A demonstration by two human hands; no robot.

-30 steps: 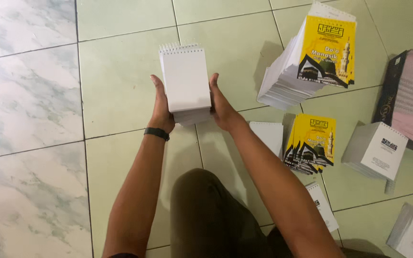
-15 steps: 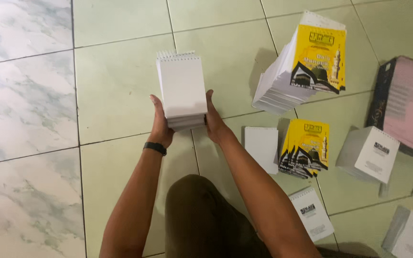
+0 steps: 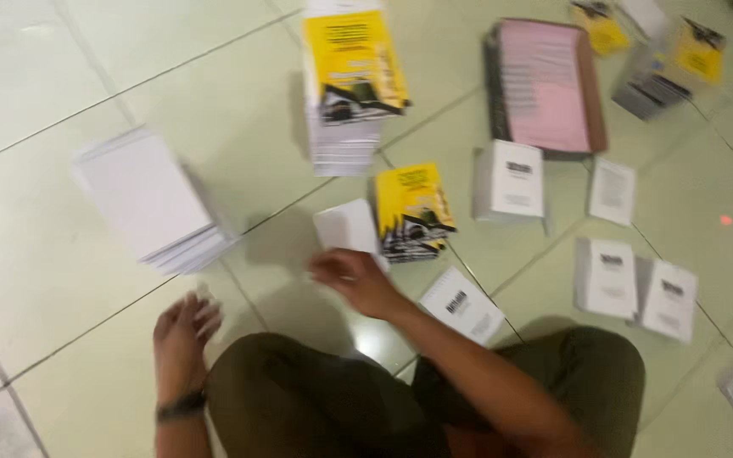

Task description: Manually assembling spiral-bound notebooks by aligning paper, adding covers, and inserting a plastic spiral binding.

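Both hands are empty with fingers loose: the left hand (image 3: 181,337) hovers low over the tiled floor (image 3: 61,246), just below the white spiral-bound stack (image 3: 148,200), which lies on the floor apart from it. Right hand (image 3: 351,276) reaches over a small white booklet (image 3: 346,226), beside a short yellow-covered pile (image 3: 413,210). A tall yellow-topped stack (image 3: 348,80) stands behind. An open brown box (image 3: 545,85) holds pink sheets. White packets (image 3: 512,180) lie scattered to the right, leaving bare tiles on the left. Everything is motion-blurred; items at the right edge are cut off.
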